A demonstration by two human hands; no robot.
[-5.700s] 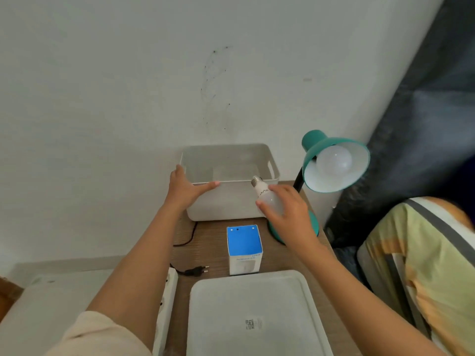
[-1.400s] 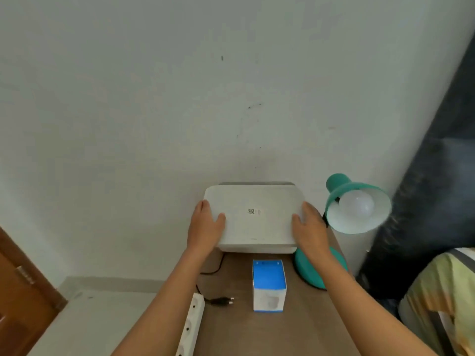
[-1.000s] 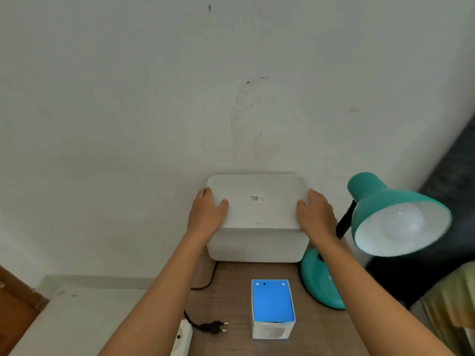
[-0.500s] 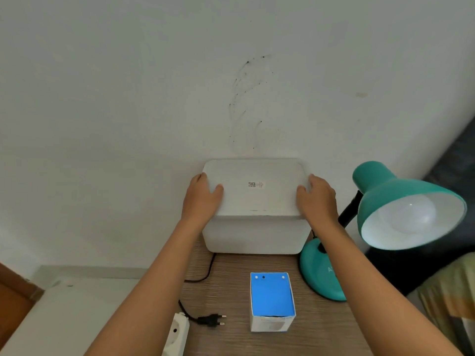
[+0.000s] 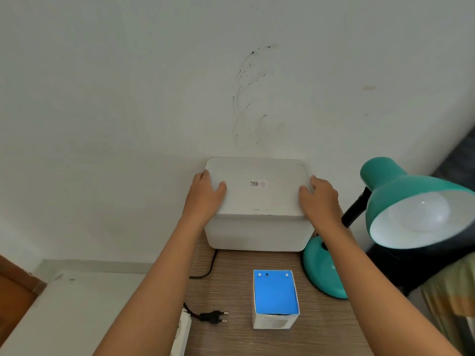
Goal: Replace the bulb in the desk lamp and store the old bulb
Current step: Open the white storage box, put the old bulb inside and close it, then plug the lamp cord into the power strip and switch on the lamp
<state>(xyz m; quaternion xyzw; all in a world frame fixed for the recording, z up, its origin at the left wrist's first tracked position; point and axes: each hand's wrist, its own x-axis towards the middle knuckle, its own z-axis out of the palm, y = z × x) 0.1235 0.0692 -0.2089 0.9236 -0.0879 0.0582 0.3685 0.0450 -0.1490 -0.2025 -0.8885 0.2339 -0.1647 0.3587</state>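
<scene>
A white storage bin stands against the wall at the back of the wooden desk, and its white lid lies flat on top. My left hand grips the lid's left edge and my right hand grips its right edge. The old bulb is hidden inside the bin. To the right, the teal desk lamp leans forward with a white bulb seated in its shade. A blue-topped bulb carton stands on the desk in front of the bin.
The lamp's black plug lies unplugged on the desk beside a white power strip. The lamp's round base sits just right of the bin. A low white surface adjoins the desk's left side. Striped fabric shows at the right edge.
Earlier my right hand held the old bulb over the open bin. Since then the lid has gone onto the bin; in the last second both hands stay on its edges.
</scene>
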